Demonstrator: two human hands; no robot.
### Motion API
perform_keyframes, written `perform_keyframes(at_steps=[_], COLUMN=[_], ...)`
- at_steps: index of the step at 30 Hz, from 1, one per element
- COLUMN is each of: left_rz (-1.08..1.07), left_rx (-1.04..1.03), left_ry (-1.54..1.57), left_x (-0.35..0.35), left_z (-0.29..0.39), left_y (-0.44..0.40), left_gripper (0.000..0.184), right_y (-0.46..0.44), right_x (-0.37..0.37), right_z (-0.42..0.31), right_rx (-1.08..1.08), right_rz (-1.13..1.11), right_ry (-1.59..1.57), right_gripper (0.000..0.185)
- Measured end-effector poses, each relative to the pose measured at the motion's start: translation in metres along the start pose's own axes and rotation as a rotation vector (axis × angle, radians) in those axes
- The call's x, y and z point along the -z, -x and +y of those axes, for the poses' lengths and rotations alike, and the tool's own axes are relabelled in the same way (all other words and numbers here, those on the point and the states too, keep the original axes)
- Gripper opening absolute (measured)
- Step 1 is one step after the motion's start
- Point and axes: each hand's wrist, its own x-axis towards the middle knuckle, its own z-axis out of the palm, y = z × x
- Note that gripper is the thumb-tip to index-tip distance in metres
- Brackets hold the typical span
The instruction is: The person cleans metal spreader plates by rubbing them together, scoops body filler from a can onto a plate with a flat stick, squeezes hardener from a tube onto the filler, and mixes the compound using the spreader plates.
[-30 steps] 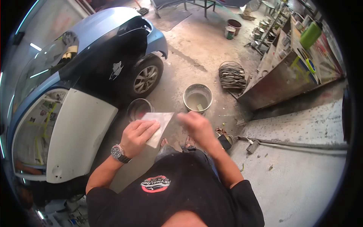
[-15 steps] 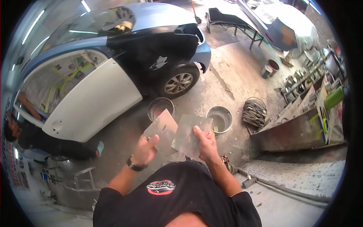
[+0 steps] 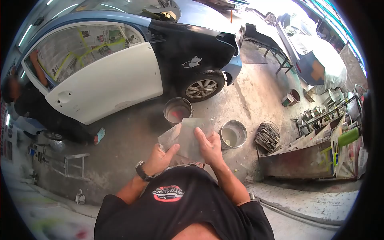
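Note:
My left hand [image 3: 159,159] is closed on the edge of a grey-brown sandpaper sheet [image 3: 169,137], its thumb on top. My right hand [image 3: 209,148] grips a second, greyer sandpaper sheet [image 3: 187,134], its thumb pressed on the face. This second sheet overlaps the first and hides part of it. Both are held at waist height in front of my black shirt. Beyond them on the floor stand a bucket [image 3: 178,113] with something reddish inside and, to the right, a pale-rimmed bucket [image 3: 233,135].
A blue and black car with a white door [image 3: 110,82] stands ahead on the left. Beside it is another person [image 3: 36,106], one arm raised to the papered window. On the right are a coiled cable [image 3: 267,137] and a cluttered bench [image 3: 300,162]. A metal frame [image 3: 75,165] lies lower left.
The two sheets have come together, the right one now overlapping the left. My view has shifted, so the car and buckets sit differently in the frame.

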Motion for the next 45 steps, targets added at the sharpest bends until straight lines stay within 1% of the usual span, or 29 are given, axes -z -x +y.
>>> perform_keyframes(at_steps=[2,4,5,7,8,10,11,14,15,17,18,19,22,23,24,26,27,30,31,32,34,35,38,39,40,42,43,44,45], left_rz=[-0.05,-0.1,-0.122,-0.171,-0.195,-0.089,-0.042,0.006,0.051,0.074,0.095,0.093,0.116,0.128,0.138,0.2,0.238,0.281,0.271,0.318,0.384,0.276,0.238,0.333,0.36,0.408,0.501,0.493,0.489], left_rx=[0.068,0.068,0.064,0.139,0.177,0.176,0.179,-0.33,-0.421,-0.422,-0.419,-0.411,-0.375,-0.371,-0.371,-0.332,-0.324,0.312,0.169,0.181,0.215,0.112,-0.101,-0.085,-0.082,-0.075,-0.05,-0.024,0.0], left_ry=[0.051,0.023,0.007,-0.047,-0.072,-0.277,-0.381,-0.904,-0.859,-0.914,-0.942,-0.988,-1.08,-1.083,-1.088,-0.958,-0.897,-0.474,-0.192,0.087,0.658,0.682,0.808,0.962,0.873,0.701,0.596,0.604,0.608], left_x=[0.013,0.028,0.038,0.063,0.073,0.085,0.09,0.104,0.108,0.13,0.138,0.144,0.151,0.153,0.156,0.157,0.158,0.157,0.163,0.154,0.115,0.099,0.081,0.076,0.068,0.047,0.039,0.034,0.034], left_z=[0.002,0.002,0.003,0.001,-0.001,-0.002,-0.002,-0.004,-0.006,-0.01,-0.011,-0.007,0.003,0.002,0.002,0.01,0.014,0.01,-0.032,-0.029,-0.026,-0.032,-0.041,-0.046,-0.049,-0.058,-0.064,-0.066,-0.065], left_y=[0.006,0.009,0.009,0.013,0.014,0.015,0.016,0.01,0.008,0.011,0.014,0.017,0.024,0.022,0.02,0.028,0.027,0.033,0.034,0.031,0.013,-0.001,-0.029,-0.037,-0.041,-0.049,-0.055,-0.059,-0.06], left_gripper=[0.035,0.033,0.033,0.032,0.032,0.033,0.034,0.045,0.056,0.055,0.055,0.055,0.05,0.047,0.044,0.033,0.028,0.018,0.03,0.035,0.048,0.076,0.098,0.106,0.105,0.105,0.104,0.103,0.103], right_y=[0.003,0.005,0.007,0.012,0.01,0.006,0.011,0.036,0.036,0.001,-0.01,-0.009,0.018,0.018,0.001,-0.043,-0.053,-0.044,-0.043,-0.036,-0.027,-0.028,-0.029,-0.025,-0.024,-0.052,-0.07,-0.079,-0.074], right_x=[-0.009,-0.018,-0.024,-0.034,-0.038,-0.046,-0.06,-0.114,-0.117,-0.099,-0.099,-0.101,-0.137,-0.148,-0.143,-0.11,-0.105,-0.104,-0.111,-0.121,-0.137,-0.138,-0.129,-0.122,-0.115,-0.109,-0.107,-0.105,-0.101], right_z=[-0.004,-0.01,-0.017,-0.027,-0.026,-0.024,-0.023,-0.043,-0.036,0.004,0.003,-0.001,-0.017,-0.025,-0.015,0.029,0.025,0.01,0.012,0.002,-0.01,-0.005,0.006,0.005,0.004,0.007,0.01,0.012,0.015], right_rx=[-0.007,-0.032,-0.027,-0.018,0.137,0.447,0.579,0.963,1.0,0.676,0.515,0.405,0.923,0.969,0.842,0.571,0.548,0.568,0.648,0.716,0.737,0.745,0.784,0.801,0.81,0.778,0.763,0.748,0.704], right_rz=[-0.012,-0.048,-0.049,-0.057,-0.008,0.093,0.104,-0.151,-0.262,-0.187,-0.157,-0.167,-0.232,-0.34,-0.307,-0.238,-0.204,-0.232,-0.246,-0.29,-0.41,-0.43,-0.528,-0.57,-0.611,-0.506,-0.448,-0.392,-0.401], right_ry=[0.014,0.028,0.024,0.017,0.234,0.669,0.718,0.777,0.882,1.079,1.171,1.161,0.852,0.746,0.828,0.987,0.856,0.752,0.686,0.699,0.67,0.705,0.761,0.751,0.743,0.742,0.732,0.72,0.717], right_gripper=[0.031,0.031,0.028,0.022,0.019,0.016,0.018,0.022,0.034,0.043,0.048,0.047,0.032,0.021,0.021,0.021,0.019,0.02,0.024,0.03,0.043,0.048,0.059,0.061,0.063,0.06,0.06,0.06,0.055])
